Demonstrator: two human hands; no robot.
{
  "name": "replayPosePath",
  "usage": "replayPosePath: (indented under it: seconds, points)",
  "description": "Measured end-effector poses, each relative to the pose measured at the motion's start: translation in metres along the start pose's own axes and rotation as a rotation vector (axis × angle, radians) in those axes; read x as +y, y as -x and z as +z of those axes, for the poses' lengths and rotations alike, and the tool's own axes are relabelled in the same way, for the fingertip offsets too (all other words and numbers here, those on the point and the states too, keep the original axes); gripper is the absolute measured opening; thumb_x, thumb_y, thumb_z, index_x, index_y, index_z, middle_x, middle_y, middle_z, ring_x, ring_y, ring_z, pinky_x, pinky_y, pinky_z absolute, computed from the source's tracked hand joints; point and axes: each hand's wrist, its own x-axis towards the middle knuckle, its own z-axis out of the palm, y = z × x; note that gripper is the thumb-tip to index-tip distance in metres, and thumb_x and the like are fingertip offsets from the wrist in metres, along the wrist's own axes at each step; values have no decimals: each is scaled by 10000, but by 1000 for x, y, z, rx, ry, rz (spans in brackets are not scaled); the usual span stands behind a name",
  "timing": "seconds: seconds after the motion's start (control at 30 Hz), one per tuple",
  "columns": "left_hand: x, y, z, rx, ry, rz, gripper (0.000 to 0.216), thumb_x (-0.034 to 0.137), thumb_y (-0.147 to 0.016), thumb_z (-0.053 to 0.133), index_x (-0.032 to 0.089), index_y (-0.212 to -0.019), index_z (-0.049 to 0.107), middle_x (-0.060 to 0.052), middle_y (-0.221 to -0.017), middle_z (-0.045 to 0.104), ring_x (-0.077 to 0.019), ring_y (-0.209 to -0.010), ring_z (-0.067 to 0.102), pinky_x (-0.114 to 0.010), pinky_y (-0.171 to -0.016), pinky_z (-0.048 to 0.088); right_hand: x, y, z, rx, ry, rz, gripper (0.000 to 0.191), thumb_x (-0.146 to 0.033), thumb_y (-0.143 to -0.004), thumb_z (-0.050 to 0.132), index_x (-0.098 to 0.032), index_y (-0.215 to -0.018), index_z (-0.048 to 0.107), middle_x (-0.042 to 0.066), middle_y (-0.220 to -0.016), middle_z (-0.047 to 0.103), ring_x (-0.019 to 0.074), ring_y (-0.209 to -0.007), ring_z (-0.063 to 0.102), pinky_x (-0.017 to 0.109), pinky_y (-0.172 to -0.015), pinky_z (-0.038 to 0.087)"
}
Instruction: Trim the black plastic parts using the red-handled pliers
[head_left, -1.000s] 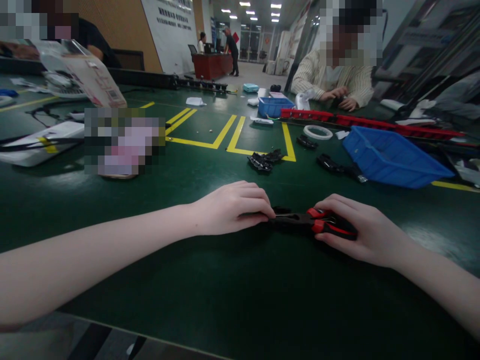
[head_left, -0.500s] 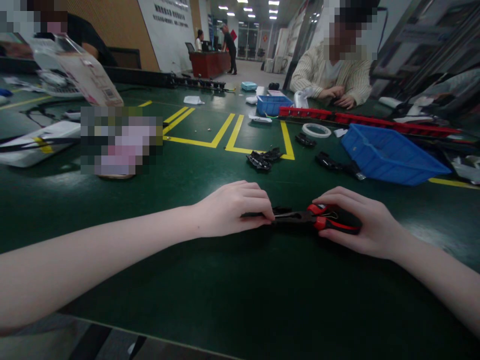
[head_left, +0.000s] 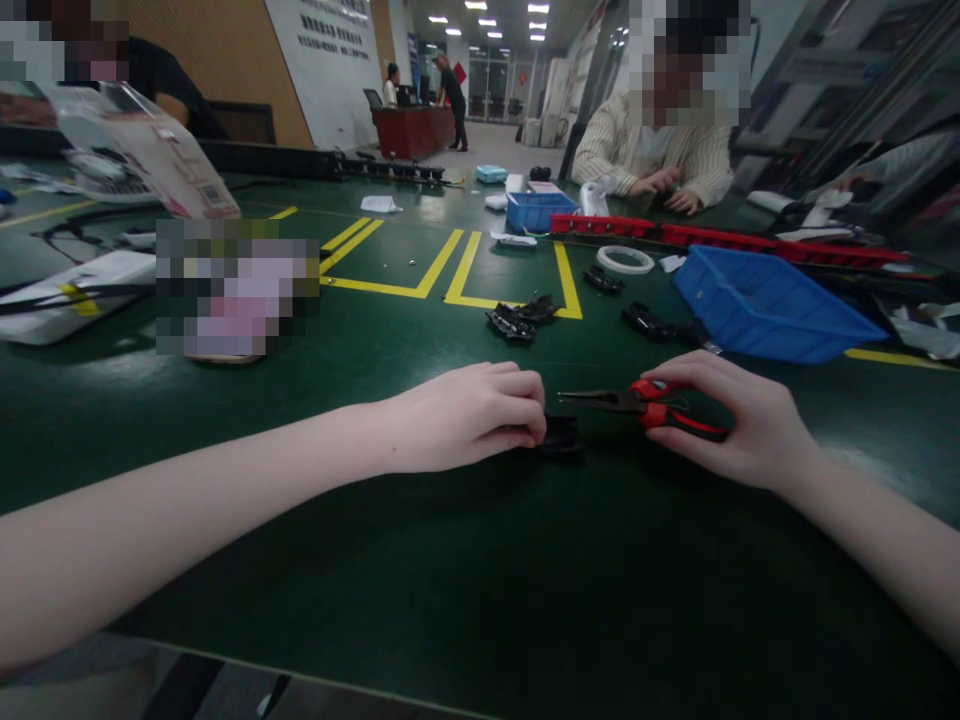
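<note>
Now my left hand (head_left: 495,415) pinches the black part (head_left: 564,436), fingers nearly closed, the part poking out at three o'clock. My right hand (head_left: 742,420), half curled, grips the pliers (head_left: 651,404), which point to nine o'clock, apart from the part. Bigger blue tray (head_left: 772,305): one o'clock from that hand.

Left hand (head_left: 487,415) and right hand (head_left: 757,430) are bare, a spot (head_left: 395,449) marking the left wrist (head_left: 386,437).
</note>
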Motion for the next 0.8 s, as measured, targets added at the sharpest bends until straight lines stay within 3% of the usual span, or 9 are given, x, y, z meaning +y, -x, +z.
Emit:
replayPosePath:
  seconds: [0.23,0.47,0.63,0.8]
  points:
    - [10,-7,-3,-43,-126,-50,111,154,-885,540,163,-918,646,-26,-1041,561,-156,-932,520,-264,-776,432,-7,0,1,42,21,3,346,-312,-773,666,-200,-1077,545,88,-969,616,224,-858,610,369,-723,524]
    - [7,-1,3,41,-195,-35,117,198,-886,566,190,-951,662,-14,-1015,594,-147,-905,539,-258,-754,429,-8,-3,0,88,29,23,326,-285,-779,660,-184,-1067,546,94,-952,618,221,-843,609,360,-718,512]
    - [1,6,10,134,-313,133,186,195,-930,494,159,-1022,653,-48,-1033,646,-153,-892,581,-267,-751,465,-6,-3,0,76,31,4,386,-301,-757,681,-180,-1095,539,99,-973,617,229,-864,612,361,-744,516]
    - [-1,10,12,182,-285,228,320,336,-949,463,90,-1065,633,-98,-1066,669,-180,-973,620,-312,-928,492,-1,2,-2,65,14,46,414,-314,-756,677,-196,-1124,528,98,-1002,608,236,-885,615,361,-746,519]
